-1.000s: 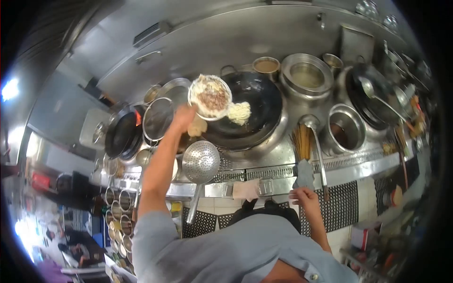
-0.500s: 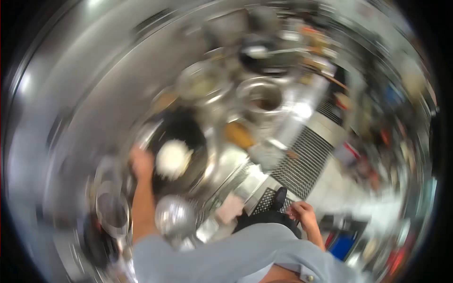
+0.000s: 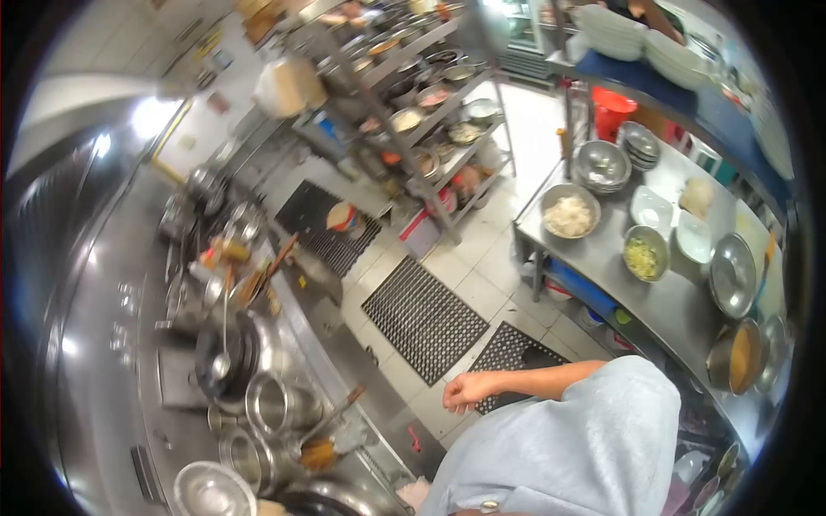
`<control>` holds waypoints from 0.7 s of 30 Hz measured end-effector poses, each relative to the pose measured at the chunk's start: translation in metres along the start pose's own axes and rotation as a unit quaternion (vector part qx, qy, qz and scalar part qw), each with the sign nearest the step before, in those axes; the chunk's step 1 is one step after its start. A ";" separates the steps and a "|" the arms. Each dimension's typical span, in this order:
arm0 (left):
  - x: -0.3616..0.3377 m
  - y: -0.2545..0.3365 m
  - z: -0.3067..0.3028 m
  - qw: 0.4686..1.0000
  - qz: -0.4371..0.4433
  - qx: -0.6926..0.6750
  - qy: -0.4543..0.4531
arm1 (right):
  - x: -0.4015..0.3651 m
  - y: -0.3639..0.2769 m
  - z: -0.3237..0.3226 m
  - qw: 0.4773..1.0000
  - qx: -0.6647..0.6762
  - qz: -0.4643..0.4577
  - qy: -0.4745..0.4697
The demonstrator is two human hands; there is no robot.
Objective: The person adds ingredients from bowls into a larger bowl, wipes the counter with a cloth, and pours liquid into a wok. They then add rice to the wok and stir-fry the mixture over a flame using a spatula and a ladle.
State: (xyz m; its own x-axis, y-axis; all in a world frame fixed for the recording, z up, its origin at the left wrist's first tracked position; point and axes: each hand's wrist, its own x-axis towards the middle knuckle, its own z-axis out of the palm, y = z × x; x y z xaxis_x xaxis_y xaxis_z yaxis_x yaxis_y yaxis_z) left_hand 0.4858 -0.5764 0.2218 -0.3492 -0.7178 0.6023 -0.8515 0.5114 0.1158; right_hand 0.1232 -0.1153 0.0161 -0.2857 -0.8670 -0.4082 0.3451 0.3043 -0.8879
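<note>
Bowl (image 3: 215, 492), round, smooth, shiny metal by the look, at near left, cut off by the near edge; black wok (image 3: 314, 504) (just a sliver visible) to its right. Past them, head view: 2 round steel pots (image 3: 268, 402), 1 tan bristle bundle (image 3: 320, 453), 1 ladle (image 3: 329, 419) w/ wood handle. Mid-floor: pale square tiles (image 3: 482, 282), 3 black perf. mats (image 3: 426, 320). Right side: steel table (image 3: 594, 273) w/ 2 glossy white dishes (image 3: 651, 209), 2 filled bowls (image 3: 549, 205), one w/ pale shreds (image 3: 569, 217), one w/ yellow-green bits (image 3: 641, 256). Right hand (image 3: 467, 393): fingers curled together, loose fist, nothing seen in it (palm side's hidden), out over floor & mats, well apart from bowl; grey cloth sleeve (image 3: 576, 434) at near right. Left hand's out of frame, so can't tell its state.
</note>
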 end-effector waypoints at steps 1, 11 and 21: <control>-0.012 0.062 0.024 0.995 0.005 -0.077 -0.060 | -0.009 0.004 -0.009 1.000 -0.005 -0.005 0.001; -0.335 0.655 0.081 0.308 0.053 -0.454 -0.834 | -0.187 0.080 -0.145 0.995 -0.011 0.009 0.098; -0.423 0.874 0.042 0.125 0.021 -0.408 -0.904 | -0.308 0.126 -0.148 0.974 0.129 -0.002 0.189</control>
State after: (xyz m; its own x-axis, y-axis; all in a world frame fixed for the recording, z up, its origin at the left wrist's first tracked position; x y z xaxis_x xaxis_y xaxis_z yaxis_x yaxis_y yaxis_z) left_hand -0.1268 0.1543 0.0355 -0.4934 0.7371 -0.4618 -0.7676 -0.1193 0.6297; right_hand 0.1224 0.2490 -0.0014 -0.5786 -0.6467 -0.4970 0.5420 0.1504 -0.8268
